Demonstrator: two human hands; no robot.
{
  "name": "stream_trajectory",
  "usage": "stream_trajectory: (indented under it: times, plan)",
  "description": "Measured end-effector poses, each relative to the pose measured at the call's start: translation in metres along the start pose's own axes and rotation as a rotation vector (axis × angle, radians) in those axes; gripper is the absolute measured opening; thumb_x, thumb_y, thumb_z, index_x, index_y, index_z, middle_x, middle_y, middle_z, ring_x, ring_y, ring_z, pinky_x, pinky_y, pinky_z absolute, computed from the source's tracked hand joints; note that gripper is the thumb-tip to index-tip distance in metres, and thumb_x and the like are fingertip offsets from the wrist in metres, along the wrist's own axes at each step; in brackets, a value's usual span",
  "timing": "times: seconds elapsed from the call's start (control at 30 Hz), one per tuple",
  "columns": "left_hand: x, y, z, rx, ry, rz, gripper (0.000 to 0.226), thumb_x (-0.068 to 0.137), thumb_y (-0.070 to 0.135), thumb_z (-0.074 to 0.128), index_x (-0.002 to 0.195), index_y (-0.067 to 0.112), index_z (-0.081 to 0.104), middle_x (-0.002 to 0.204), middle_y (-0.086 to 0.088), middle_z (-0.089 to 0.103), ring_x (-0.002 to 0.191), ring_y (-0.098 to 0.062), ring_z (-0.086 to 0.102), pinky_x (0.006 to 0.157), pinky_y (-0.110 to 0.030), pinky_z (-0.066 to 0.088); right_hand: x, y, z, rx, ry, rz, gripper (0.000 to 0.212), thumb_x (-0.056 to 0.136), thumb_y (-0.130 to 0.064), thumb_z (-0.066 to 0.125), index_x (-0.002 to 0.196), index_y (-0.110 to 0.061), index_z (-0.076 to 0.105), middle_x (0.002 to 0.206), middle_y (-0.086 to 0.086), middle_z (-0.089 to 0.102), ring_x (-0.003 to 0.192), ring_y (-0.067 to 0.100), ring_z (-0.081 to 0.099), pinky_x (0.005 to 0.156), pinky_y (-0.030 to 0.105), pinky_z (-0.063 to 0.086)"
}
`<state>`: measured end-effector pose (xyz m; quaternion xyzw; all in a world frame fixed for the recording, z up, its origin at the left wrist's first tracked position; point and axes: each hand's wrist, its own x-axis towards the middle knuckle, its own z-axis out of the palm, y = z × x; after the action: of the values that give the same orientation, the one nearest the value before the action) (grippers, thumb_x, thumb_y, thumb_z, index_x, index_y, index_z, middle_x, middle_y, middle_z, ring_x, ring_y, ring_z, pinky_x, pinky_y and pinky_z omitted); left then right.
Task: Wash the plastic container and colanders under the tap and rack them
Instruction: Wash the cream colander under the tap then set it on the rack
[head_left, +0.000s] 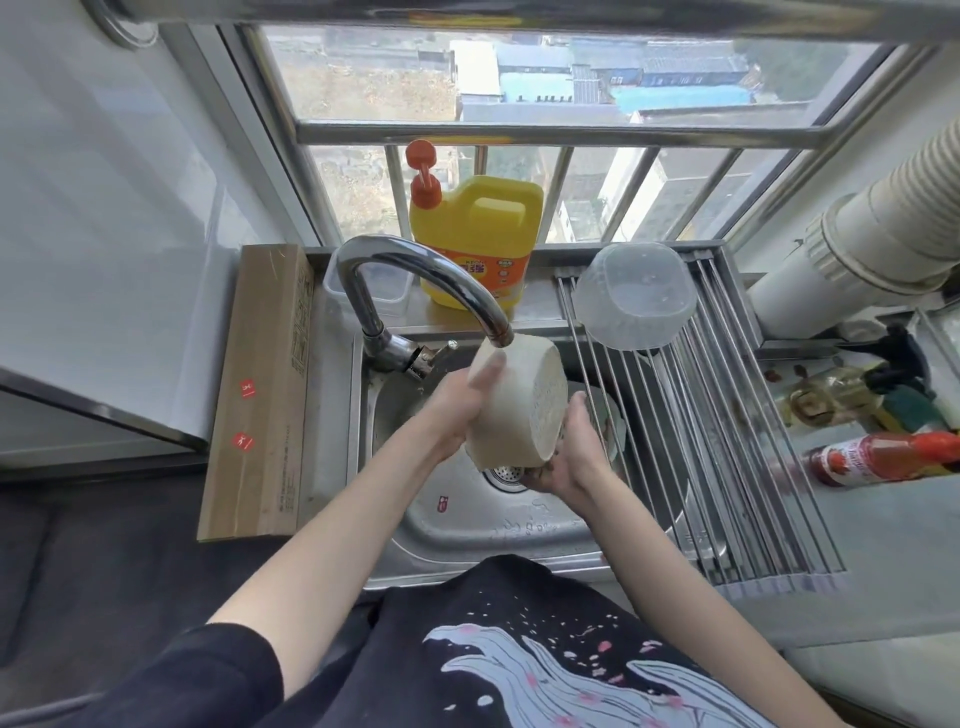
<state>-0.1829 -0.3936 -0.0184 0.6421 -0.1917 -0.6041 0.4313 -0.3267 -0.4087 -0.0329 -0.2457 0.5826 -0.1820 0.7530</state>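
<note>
You are rinsing a cream colander (519, 405) under the tap (415, 275), left hand (457, 400) and right hand (566, 452) both clasped around it; next, set it on the rack (727, 441) beside the upturned container (634, 296).

Two hands are counted: a left hand (457, 402) and a right hand (569, 457). One cream colander (519, 405) is seen at centre. One clear plastic container (636, 296) is counted far right, on one roll-up rack (727, 441). One tap (415, 275), one yellow detergent jug (475, 244), one red sauce bottle (883, 457) and one cardboard box (260, 395) are noted.
</note>
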Motion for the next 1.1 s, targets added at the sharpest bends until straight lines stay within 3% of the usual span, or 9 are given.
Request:
stream_trajectory:
  times: [0.1,0.23,0.47,0.6,0.7,0.8,0.9,0.97,1.1]
  plan:
    - [-0.028,-0.006,0.003,0.472,-0.124,0.219,0.023,0.084,0.032,0.07,0.087,0.009,0.071,0.078,-0.003,0.068,0.071,-0.014,0.059,0.061,-0.023,0.045,0.007,-0.014,0.002,0.004,0.035,0.019,0.059,0.096,-0.059,0.019,0.123,-0.021,0.055,0.124,0.013,0.059,0.106,0.033,0.056,0.08,0.053,0.049]
    - [-0.038,-0.02,-0.012,1.366,-0.233,0.537,0.034,0.09,0.045,0.056,0.091,0.013,0.069,0.089,-0.005,0.068,0.08,-0.021,0.059,0.067,-0.032,0.042,0.015,-0.019,-0.005,0.168,-0.155,0.048,0.09,0.086,-0.076,0.006,0.12,-0.012,0.06,0.118,0.021,0.063,0.112,0.038,0.056,0.097,0.056,0.043]
    - [-0.026,-0.059,-0.046,1.658,-0.325,0.767,0.022,0.084,0.022,0.065,0.103,0.032,0.068,0.1,0.01,0.07,0.096,-0.014,0.062,0.094,-0.033,0.03,0.01,-0.008,-0.013,-0.233,-0.011,-0.051,0.067,0.087,-0.072,0.028,0.126,-0.025,0.056,0.116,0.004,0.063,0.106,0.025,0.059,0.075,0.043,0.054]
    - [-0.025,-0.076,-0.061,1.583,-0.162,0.865,0.041,0.049,0.015,0.089,0.079,0.038,0.073,0.087,0.016,0.072,0.097,-0.014,0.067,0.102,-0.041,0.036,0.005,-0.002,-0.015,-0.63,0.042,-0.23,0.036,0.091,-0.017,0.058,0.126,-0.018,0.05,0.104,0.002,0.061,0.083,0.014,0.064,0.056,0.031,0.058]
    - [-0.022,-0.077,-0.065,1.315,0.068,0.897,0.048,0.058,0.007,0.075,0.102,0.027,0.073,0.119,-0.001,0.066,0.122,-0.025,0.054,0.111,-0.045,0.03,0.003,0.008,-0.017,-0.493,0.169,-0.328,0.028,0.087,-0.012,0.059,0.109,-0.028,0.054,0.105,0.001,0.062,0.093,0.024,0.066,0.064,0.047,0.06]
    - [-0.027,-0.068,-0.06,0.856,0.195,0.631,0.059,0.072,0.017,0.058,0.13,0.015,0.053,0.132,-0.003,0.051,0.127,-0.021,0.042,0.112,-0.04,0.03,0.001,0.012,-0.024,-0.482,0.217,-0.45,0.03,0.082,-0.022,0.063,0.093,-0.048,0.055,0.105,-0.012,0.063,0.107,0.02,0.062,0.08,0.052,0.056]
    - [-0.023,-0.055,-0.051,0.332,0.284,0.229,0.07,0.08,0.027,0.067,0.141,0.018,0.033,0.129,0.0,0.043,0.113,-0.018,0.05,0.098,-0.037,0.044,-0.008,0.012,-0.022,-0.549,0.238,-0.588,0.026,0.088,-0.028,0.061,0.106,-0.046,0.058,0.104,-0.021,0.064,0.106,0.01,0.061,0.085,0.047,0.055]
    - [-0.015,-0.049,-0.046,0.219,0.205,0.021,0.065,0.082,0.025,0.069,0.138,0.022,0.035,0.124,0.0,0.051,0.108,-0.021,0.056,0.089,-0.044,0.053,-0.017,0.011,-0.017,-0.613,0.27,-0.7,0.034,0.09,-0.024,0.061,0.122,-0.035,0.06,0.11,-0.018,0.067,0.102,-0.001,0.058,0.091,0.031,0.052]
    - [-0.002,-0.038,-0.036,-0.024,0.102,-0.234,0.027,0.092,0.006,0.055,0.119,0.007,0.052,0.106,-0.011,0.061,0.081,-0.026,0.065,0.068,-0.046,0.06,-0.042,0.007,-0.012,-0.878,0.412,-0.974,0.044,0.087,-0.022,0.066,0.129,-0.032,0.057,0.104,-0.007,0.071,0.086,0.004,0.059,0.068,0.019,0.044]
